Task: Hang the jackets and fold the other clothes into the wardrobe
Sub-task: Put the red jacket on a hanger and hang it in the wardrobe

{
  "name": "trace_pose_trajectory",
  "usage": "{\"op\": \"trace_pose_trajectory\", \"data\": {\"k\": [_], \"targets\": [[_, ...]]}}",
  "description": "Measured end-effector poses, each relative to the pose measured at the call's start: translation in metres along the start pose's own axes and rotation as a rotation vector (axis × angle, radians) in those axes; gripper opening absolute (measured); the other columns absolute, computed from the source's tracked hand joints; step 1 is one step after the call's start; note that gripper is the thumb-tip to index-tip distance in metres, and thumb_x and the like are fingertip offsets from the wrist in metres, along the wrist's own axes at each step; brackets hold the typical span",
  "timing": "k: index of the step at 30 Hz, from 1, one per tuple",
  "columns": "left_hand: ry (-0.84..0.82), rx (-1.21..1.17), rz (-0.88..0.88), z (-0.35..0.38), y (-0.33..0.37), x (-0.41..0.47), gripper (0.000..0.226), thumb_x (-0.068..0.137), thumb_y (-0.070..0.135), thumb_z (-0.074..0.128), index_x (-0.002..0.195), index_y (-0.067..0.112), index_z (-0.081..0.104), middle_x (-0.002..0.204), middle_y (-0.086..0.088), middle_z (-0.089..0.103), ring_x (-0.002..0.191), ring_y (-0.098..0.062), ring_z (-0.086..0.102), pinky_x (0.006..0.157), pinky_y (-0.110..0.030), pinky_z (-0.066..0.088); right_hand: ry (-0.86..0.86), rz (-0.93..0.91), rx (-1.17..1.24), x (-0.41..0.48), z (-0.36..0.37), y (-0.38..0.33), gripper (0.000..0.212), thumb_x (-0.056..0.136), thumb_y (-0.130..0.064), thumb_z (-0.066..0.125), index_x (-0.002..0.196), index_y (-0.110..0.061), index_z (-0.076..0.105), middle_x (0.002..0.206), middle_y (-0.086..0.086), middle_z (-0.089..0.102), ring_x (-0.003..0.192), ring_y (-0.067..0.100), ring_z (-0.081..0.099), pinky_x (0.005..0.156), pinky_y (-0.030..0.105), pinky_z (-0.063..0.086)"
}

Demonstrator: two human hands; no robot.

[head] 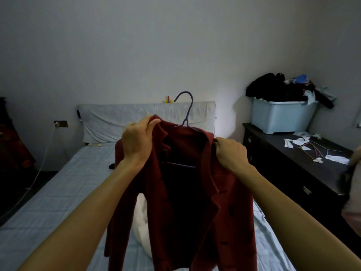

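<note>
Red jacket [195, 192] on purple hanger [186, 112], centre frame, not yet hung.
Left hand [139, 141] and right hand [230, 153] fingers clamped on its shoulders; clothes pile [289, 90] upper right remains unfolded.

Bed [58, 192]: runs from centre toward 7 o'clock, under a pale blue checked sheet.
On the bed: a white bundle [141, 229] at 6 o'clock; a small dark thing [111, 166] just left of centre.
Headboard [127, 118]: cloth-covered, with a small yellow and red thing [168, 100] on top.
Surface [273, 151]: dark, with drawers, at 3 o'clock beside the bed.
On the surface: a pale blue bin [281, 116] carrying a clothes heap [283, 89]; white scraps [298, 141] and wire hangers [316, 147] beside it.
</note>
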State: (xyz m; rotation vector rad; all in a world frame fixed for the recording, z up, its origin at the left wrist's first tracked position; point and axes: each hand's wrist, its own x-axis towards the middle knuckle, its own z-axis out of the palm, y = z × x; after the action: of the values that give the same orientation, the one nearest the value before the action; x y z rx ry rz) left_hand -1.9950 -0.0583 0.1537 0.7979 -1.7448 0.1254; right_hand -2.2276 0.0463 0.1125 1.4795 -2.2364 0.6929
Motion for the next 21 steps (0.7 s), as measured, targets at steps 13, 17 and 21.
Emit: {"op": "trace_pose_trajectory", "data": {"k": [13,17,21], "targets": [[-0.226,0.176,0.269,0.001,-0.029,0.005,0.043,0.092,0.031,0.046,0.131,0.011,0.046,0.129,-0.013,0.052,0.116,-0.031,0.05,0.098,-0.043,0.035,0.464,-0.124,0.12,0.002,-0.023,0.004,0.015,0.095,-0.02,0.051,0.096,-0.017,0.065,0.066,0.005,0.064,0.051,0.029,0.057,0.052,0.028,0.035],[-0.527,0.078,0.173,0.004,-0.025,0.025,0.037,0.097,0.038,0.039,0.109,0.008,0.059,0.101,-0.015,0.067,0.09,-0.034,0.063,0.075,-0.041,0.047,0.377,-0.135,0.108,0.008,-0.034,0.005,0.017,0.096,-0.023,0.05,0.102,-0.019,0.065,0.079,0.005,0.069,0.065,0.032,0.062,0.058,0.03,0.035],[-0.269,-0.028,0.097,0.01,-0.015,0.01,0.02,0.095,0.021,0.051,0.088,0.005,0.061,0.076,-0.012,0.065,0.069,-0.031,0.061,0.059,-0.028,0.03,0.088,-0.227,0.13,0.018,-0.045,0.007,0.029,0.096,-0.023,0.044,0.123,-0.021,0.056,0.115,0.005,0.065,0.102,0.029,0.059,0.08,0.038,0.043]]}}
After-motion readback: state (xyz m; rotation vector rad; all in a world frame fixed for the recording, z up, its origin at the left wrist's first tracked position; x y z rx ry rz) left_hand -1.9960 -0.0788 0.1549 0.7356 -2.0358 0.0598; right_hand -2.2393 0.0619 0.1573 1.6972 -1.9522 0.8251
